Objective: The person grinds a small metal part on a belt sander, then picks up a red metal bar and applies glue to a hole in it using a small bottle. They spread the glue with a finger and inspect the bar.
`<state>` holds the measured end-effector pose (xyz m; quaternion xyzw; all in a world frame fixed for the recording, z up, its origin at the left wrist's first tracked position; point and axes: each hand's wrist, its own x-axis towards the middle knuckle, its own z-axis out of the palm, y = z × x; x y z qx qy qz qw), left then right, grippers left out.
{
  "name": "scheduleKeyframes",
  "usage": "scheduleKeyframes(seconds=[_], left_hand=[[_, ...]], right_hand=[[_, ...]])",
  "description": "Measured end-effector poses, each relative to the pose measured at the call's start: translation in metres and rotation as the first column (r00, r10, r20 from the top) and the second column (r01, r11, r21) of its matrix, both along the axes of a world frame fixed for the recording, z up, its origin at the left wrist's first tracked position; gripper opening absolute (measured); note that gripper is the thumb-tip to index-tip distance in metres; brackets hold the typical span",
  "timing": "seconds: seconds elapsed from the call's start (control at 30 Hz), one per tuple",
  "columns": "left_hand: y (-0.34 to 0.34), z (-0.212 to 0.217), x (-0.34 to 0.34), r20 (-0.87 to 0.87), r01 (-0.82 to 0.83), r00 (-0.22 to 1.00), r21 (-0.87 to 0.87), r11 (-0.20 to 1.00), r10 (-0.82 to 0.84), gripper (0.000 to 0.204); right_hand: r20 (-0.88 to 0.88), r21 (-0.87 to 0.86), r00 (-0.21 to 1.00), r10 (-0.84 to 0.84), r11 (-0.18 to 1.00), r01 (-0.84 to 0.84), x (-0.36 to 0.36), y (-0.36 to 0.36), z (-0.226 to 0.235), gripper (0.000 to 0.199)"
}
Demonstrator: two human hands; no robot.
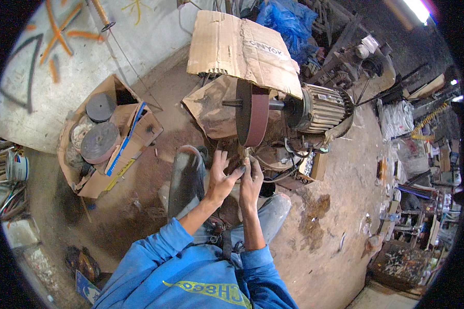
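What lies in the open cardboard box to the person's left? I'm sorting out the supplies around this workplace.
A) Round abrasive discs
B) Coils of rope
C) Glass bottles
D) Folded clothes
A: the cardboard box on the floor left of the grinding machine holds stacked round abrasive discs, dark and grey, while both hands hold a small workpiece up against the belt-covered wheel.
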<state>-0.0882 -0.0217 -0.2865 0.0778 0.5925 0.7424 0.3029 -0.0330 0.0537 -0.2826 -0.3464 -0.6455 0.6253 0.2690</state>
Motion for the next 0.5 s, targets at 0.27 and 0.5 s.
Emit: scheduleKeyframes(seconds=[0.27, 0.5], left_hand=[[-0.029, 0.057, 0.023, -0.018, 0.129, 0.991, 0.423, 0.897, -0.134, 0.116], [-0.057, 0.095, 0.054, 0.029, 0.162, 0.982, 0.384, 0.909, -0.187, 0.129]], right_hand=[[-0.181, 0.229, 0.98, 0.081, 0.973, -0.038, 0.041, -0.019, 0.06, 0.026], [-0.344, 0.325, 0.915, 0.211, 0.941, -0.095, 0.087, -0.034, 0.077, 0.034]])
